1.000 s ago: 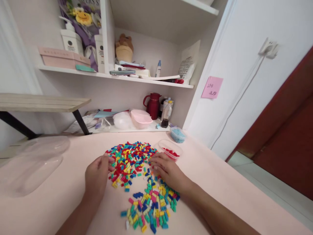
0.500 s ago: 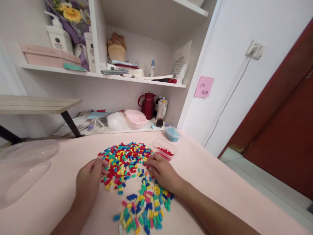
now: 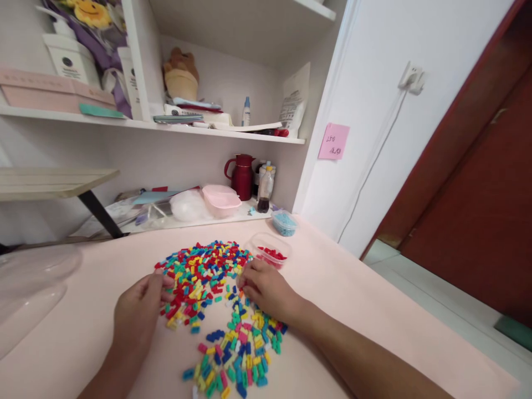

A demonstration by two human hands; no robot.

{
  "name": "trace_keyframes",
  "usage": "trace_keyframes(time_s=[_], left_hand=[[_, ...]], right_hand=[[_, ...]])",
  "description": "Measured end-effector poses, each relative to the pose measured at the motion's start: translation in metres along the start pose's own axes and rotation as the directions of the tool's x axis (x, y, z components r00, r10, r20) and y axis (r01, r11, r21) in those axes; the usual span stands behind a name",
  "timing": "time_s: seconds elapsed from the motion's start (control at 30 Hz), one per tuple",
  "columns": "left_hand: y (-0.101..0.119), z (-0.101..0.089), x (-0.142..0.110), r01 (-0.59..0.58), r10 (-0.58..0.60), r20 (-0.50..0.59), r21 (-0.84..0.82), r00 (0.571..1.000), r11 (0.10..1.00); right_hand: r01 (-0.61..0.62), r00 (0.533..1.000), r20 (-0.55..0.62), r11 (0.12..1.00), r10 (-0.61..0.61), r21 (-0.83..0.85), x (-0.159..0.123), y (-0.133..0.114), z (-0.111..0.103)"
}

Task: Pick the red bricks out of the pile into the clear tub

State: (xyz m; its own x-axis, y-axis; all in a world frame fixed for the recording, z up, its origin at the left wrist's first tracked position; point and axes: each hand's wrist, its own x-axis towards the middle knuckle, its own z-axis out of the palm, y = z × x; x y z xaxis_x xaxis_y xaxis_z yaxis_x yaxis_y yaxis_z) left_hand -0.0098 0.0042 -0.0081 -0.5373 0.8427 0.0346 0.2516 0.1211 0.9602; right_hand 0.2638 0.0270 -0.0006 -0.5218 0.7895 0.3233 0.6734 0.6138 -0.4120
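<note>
A wide pile of small coloured bricks point(image 3: 205, 269) in red, blue, yellow, green and pink lies spread on the pink table point(image 3: 353, 299). My left hand point(image 3: 137, 313) rests at the pile's left edge, fingers curled against the bricks. My right hand point(image 3: 266, 288) sits at the pile's right side, fingertips pinched together over a red brick; whether it grips one is unclear. A second patch of bricks point(image 3: 236, 354) lies nearer to me, below the right wrist. A clear tub with red bricks point(image 3: 270, 254) stands just beyond the right hand. A tub of blue bricks point(image 3: 285, 223) stands farther back.
A clear plastic lid point(image 3: 29, 282) lies at the table's left. Behind the table a low shelf holds a pink bowl point(image 3: 220, 199), a red jug point(image 3: 240, 174) and bottles. A wooden board point(image 3: 50, 182) juts out at left. A red door point(image 3: 477, 183) stands at right.
The view has swung to the right, so everything sits further left in frame. Both hands stay at the pile's edges; the right fingertips have drawn closer together.
</note>
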Motion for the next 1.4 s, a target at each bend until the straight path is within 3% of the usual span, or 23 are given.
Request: trace_keyframes(time_s=[0.5, 0.83, 1.1, 1.23, 1.4], left_hand=[[0.004, 0.002, -0.001, 0.0, 0.0, -0.001, -0.005, 1.0, 1.0], [0.002, 0.001, -0.002, -0.003, 0.003, 0.0, -0.01, 1.0, 1.0], [0.003, 0.001, -0.001, -0.011, 0.011, 0.003, -0.018, 1.0, 1.0], [0.003, 0.001, -0.001, -0.014, 0.014, 0.004, -0.016, 1.0, 1.0], [0.003, 0.001, -0.002, -0.001, 0.001, 0.009, -0.003, 1.0, 1.0]], right_hand=[[-0.027, 1.0, -0.004, 0.999, 0.027, 0.024, 0.001, 0.01, 0.003], [-0.016, 0.999, 0.045, 0.997, 0.019, -0.077, -0.003, -0.003, -0.011], [-0.074, 0.997, 0.032, 0.997, 0.074, -0.028, 0.0, -0.002, -0.007], [-0.068, 0.996, -0.05, 0.997, 0.069, 0.021, -0.002, -0.007, -0.013], [-0.068, 0.942, -0.326, 0.996, 0.082, 0.054, -0.003, -0.001, -0.037]])
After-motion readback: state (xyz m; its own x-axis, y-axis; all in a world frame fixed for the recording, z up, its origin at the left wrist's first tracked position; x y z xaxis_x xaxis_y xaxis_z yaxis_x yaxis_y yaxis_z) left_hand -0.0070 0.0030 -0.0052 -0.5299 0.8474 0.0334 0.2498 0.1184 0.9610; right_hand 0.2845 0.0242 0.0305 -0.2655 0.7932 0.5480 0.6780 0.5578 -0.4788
